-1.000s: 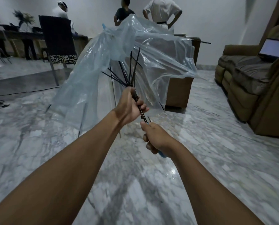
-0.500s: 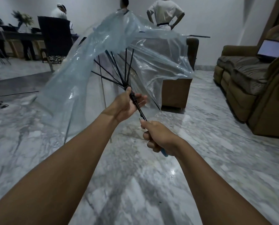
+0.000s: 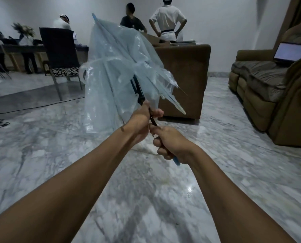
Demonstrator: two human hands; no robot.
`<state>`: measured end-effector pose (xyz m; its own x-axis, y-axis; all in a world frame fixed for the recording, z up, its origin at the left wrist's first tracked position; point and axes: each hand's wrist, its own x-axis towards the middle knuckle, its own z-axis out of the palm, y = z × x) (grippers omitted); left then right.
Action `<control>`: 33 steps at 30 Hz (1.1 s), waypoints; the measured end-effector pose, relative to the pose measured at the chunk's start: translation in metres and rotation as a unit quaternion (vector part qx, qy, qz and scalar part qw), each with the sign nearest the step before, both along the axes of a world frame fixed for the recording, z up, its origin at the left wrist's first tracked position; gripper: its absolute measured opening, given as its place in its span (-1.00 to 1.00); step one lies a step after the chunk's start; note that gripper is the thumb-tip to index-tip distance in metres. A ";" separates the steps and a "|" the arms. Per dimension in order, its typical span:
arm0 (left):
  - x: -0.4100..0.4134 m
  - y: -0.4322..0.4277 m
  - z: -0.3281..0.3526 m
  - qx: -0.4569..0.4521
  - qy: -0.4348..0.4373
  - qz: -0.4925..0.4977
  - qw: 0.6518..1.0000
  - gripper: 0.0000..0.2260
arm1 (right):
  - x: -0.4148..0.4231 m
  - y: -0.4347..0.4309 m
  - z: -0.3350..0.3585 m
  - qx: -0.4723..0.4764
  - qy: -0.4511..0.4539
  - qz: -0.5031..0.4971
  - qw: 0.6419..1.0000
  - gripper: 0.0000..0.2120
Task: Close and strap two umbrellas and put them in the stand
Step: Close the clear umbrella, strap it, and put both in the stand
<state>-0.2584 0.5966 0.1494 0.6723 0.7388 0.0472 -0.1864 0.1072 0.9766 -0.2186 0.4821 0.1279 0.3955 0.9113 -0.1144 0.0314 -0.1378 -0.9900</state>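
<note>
A person holds one clear plastic umbrella (image 3: 121,67) out in front, up in the air over the marble floor (image 3: 58,155). The umbrella is nearly folded. Its see-through skin hangs in loose, crumpled folds around the dark shaft (image 3: 139,95), and its blue tip (image 3: 94,15) points up and to the left.

The left hand (image 3: 141,121) is wrapped tight around the shaft, just under the folded skin. The right hand (image 3: 170,144) is a bit lower and closer to the person. Its fingers (image 3: 161,151) are curled shut around the blue handle (image 3: 176,160), and only the end of the handle pokes out below the hand. The two hands are almost touching.

Behind the umbrella stands a brown armchair (image 3: 184,76). A brown sofa (image 3: 262,81) with an open laptop (image 3: 291,53) is on the right. A dark chair (image 3: 60,50) stands on the left. Three people stand far back by the wall.
</note>
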 end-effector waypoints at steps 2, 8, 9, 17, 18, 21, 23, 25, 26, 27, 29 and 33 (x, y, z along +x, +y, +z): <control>-0.001 0.004 0.002 0.000 0.000 0.002 1.000 -0.63 | 0.002 0.001 0.002 0.008 0.004 -0.003 1.000 -0.79; -0.012 0.015 0.000 -0.044 0.021 -0.021 0.999 -0.53 | 0.007 -0.001 -0.004 0.034 0.039 -0.020 0.998 -0.89; -0.016 0.016 0.000 -0.050 0.031 -0.038 0.998 -0.49 | 0.007 -0.002 -0.006 0.038 0.031 -0.020 0.999 -0.91; -0.021 0.019 0.005 -0.129 -0.123 -0.007 0.984 -0.69 | 0.000 0.002 -0.008 0.054 -0.004 -0.031 0.998 -0.75; -0.020 0.020 0.006 -0.148 -0.139 -0.001 0.979 -0.68 | -0.001 0.002 -0.007 0.053 -0.004 -0.032 0.998 -0.75; -0.016 0.020 0.009 -0.200 -0.158 0.018 0.967 -0.65 | -0.002 -0.001 -0.006 0.045 -0.011 -0.031 0.998 -0.76; -0.015 0.020 0.011 -0.214 -0.163 0.031 0.963 -0.62 | -0.004 -0.003 -0.004 0.042 -0.015 -0.031 0.999 -0.77; -0.014 0.020 0.015 -0.192 -0.148 0.031 0.970 -0.61 | -0.005 -0.004 0.001 0.047 -0.014 -0.030 0.998 -0.77; -0.014 0.019 0.017 -0.173 -0.137 0.024 0.975 -0.61 | -0.005 -0.004 0.003 0.051 -0.012 -0.029 0.998 -0.77; -0.015 0.016 0.019 -0.157 -0.132 0.012 0.979 -0.61 | -0.006 -0.005 0.005 0.054 -0.010 -0.028 0.998 -0.76; -0.017 0.009 0.024 -0.136 -0.132 -0.012 0.982 -0.61 | -0.006 -0.008 0.008 0.059 -0.009 -0.031 0.998 -0.74; -0.017 -0.005 0.026 -0.102 -0.131 -0.029 0.986 -0.63 | -0.005 -0.009 0.012 0.075 -0.025 -0.046 0.996 -0.73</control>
<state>-0.2752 0.5916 0.1756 0.6983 0.7113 0.0795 -0.4168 0.3138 0.8531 -0.2240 0.4734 0.1395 0.4805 0.8760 0.0419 0.0754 0.0064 -0.9971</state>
